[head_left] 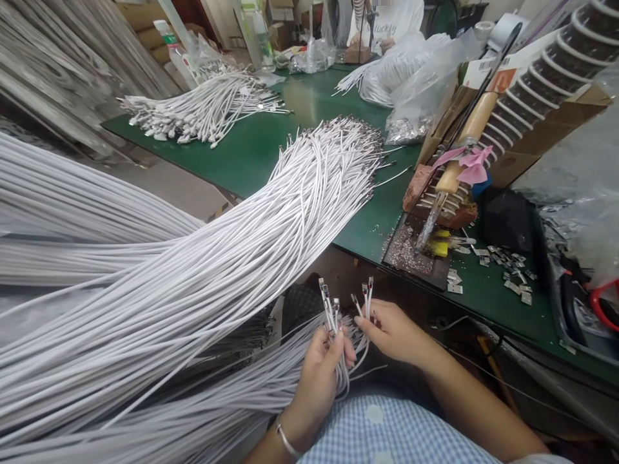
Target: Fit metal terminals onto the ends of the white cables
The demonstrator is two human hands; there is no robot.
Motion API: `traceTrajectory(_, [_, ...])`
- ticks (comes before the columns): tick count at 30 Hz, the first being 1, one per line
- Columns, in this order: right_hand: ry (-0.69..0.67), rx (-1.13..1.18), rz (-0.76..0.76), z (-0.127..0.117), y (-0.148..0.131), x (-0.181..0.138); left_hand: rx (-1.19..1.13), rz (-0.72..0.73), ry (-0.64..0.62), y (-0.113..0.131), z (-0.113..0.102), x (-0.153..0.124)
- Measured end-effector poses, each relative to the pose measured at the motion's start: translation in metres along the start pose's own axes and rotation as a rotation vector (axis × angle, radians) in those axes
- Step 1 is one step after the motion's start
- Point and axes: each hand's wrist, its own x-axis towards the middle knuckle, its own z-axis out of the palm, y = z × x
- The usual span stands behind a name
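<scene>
My left hand (323,367) is closed around a small bunch of white cables (329,308), their metal-tipped ends sticking up above my fingers. My right hand (394,332) pinches a few more cable ends (366,296) just to the right, close beside the left hand's bunch. Both hands hover over my lap, below the table's front edge. A very large bundle of white cables (232,251) arcs from the left across my lap onto the green table (251,148), its stripped ends near the table's middle.
A soldering iron (452,174) with a wooden handle rests in a stand at the right, above a dark tray (411,254). Small metal connector shells (503,264) lie scattered nearby. Another cable pile (203,109) lies far left, plastic bags (411,71) behind. A person sits at the far end.
</scene>
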Motion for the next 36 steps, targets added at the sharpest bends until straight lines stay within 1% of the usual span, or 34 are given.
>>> traceTrajectory(2, [0.036,-0.146,0.118,0.003,0.010,0.000,-0.016,-0.024,-0.043,0.000,0.000,-0.001])
traceTrajectory(3, [0.064,-0.175,0.154,0.004,0.014,-0.001,-0.015,-0.028,-0.055,-0.001,0.001,-0.001])
traceTrajectory(5, [0.123,-0.145,0.148,0.006,0.016,-0.003,-0.002,-0.026,-0.067,-0.001,0.002,-0.001])
traceTrajectory(7, [0.145,0.012,0.071,0.005,0.012,-0.005,0.005,-0.025,-0.074,-0.001,0.003,-0.001])
traceTrajectory(10, [0.092,0.312,-0.006,0.003,-0.001,-0.006,0.009,-0.022,-0.085,-0.001,0.004,-0.001])
traceTrajectory(14, [0.060,0.542,0.014,0.006,-0.012,-0.004,0.045,-0.012,-0.119,-0.002,0.004,-0.002])
traceTrajectory(17, [0.091,0.671,0.052,0.009,-0.011,-0.002,0.059,-0.026,-0.119,-0.003,0.003,-0.003])
traceTrajectory(21, [0.126,0.671,0.059,0.011,-0.010,-0.001,0.056,-0.064,-0.122,-0.004,0.003,-0.003])
traceTrajectory(25, [0.096,0.623,0.073,0.013,-0.013,-0.002,0.077,-0.055,-0.187,-0.004,0.003,-0.002])
traceTrajectory(29, [0.043,0.670,0.108,0.013,-0.017,-0.004,0.117,-0.053,-0.233,-0.004,0.002,-0.003])
traceTrajectory(36, [0.097,0.632,0.117,0.013,-0.016,-0.004,0.126,-0.050,-0.186,-0.005,0.001,-0.004])
